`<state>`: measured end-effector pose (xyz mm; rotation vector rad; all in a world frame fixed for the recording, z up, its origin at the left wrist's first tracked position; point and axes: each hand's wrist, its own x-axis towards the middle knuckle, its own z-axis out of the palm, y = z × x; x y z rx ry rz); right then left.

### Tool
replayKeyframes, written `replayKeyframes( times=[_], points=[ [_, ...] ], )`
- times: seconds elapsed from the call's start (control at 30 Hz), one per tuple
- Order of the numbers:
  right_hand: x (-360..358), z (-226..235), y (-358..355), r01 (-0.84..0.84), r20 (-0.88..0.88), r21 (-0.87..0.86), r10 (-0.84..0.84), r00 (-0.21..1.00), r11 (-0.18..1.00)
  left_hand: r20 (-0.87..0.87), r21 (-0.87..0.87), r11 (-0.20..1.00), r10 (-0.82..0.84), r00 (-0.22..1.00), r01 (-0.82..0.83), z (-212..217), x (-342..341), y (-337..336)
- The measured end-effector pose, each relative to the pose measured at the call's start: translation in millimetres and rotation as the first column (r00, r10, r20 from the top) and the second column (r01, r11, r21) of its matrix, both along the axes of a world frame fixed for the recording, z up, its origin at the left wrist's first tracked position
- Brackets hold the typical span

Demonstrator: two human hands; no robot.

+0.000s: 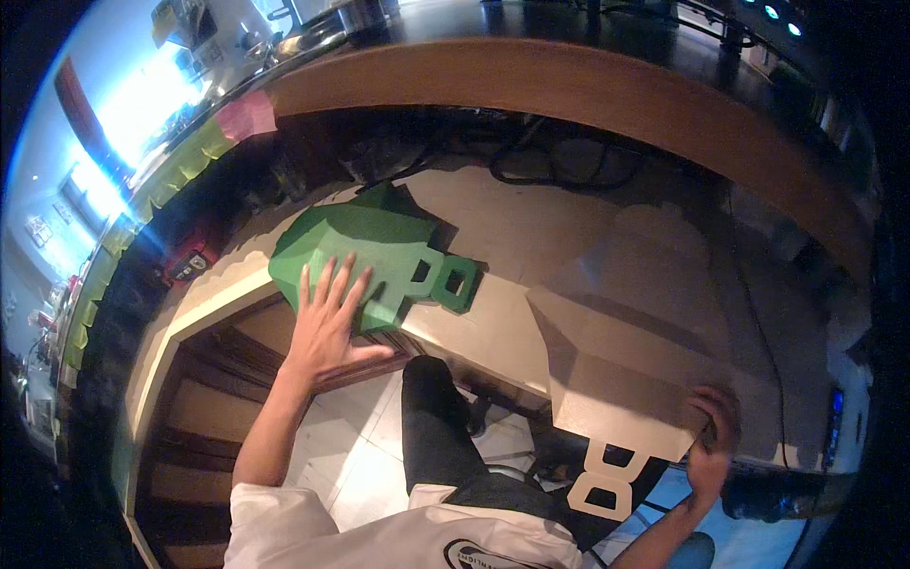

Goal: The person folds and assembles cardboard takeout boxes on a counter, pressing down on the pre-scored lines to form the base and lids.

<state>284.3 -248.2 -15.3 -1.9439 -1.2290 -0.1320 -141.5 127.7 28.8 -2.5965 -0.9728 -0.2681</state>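
My left hand (330, 318) lies flat with spread fingers on a green card cutout (393, 237). The green piece rests on the desk and is folded or creased, with two handle-like openings at its right end. On my right, a beige card piece (616, 398) has fold lines and a similar pair of cut-out loops hanging over the desk's near edge. My right hand (713, 431) is at this piece's right edge, its fingers curled against it; part of the grip is in shadow.
A brown raised shelf (569, 81) curves across the back, with dark cables (569, 166) beneath it. Sticky notes (246, 116) hang along its left edge. A red object (192, 258) stands at far left. Open drawers or shelves (218, 398) lie below the desk at left.
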Motion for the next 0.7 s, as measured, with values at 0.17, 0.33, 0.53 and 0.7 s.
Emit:
replayKeyframes(
  times=[0.17,0.33,0.53,0.7],
  points=[
    [5.6,-0.9,-0.2,-0.001,0.070,-0.023,0.002,0.998,1.000,-0.011,-0.039,0.988,0.152,0.988,-0.153,-26.7,-28.2,9.3],
    [5.4,-2.5,-1.8,0.029,0.078,-0.054,-0.025,0.997,0.998,-0.031,-0.137,0.980,0.142,0.989,-0.145,-9.0,-31.6,2.8],
    [2.4,3.1,2.6,-0.001,0.116,-0.020,0.004,0.993,1.000,-0.131,-0.256,0.965,0.018,0.991,-0.051,23.5,-42.6,15.0],
    [6.8,-3.7,-3.6,0.022,0.088,-0.042,-0.019,0.996,0.999,0.019,-0.494,0.868,-0.054,0.998,0.056,43.0,-46.0,24.9]
  ],
)
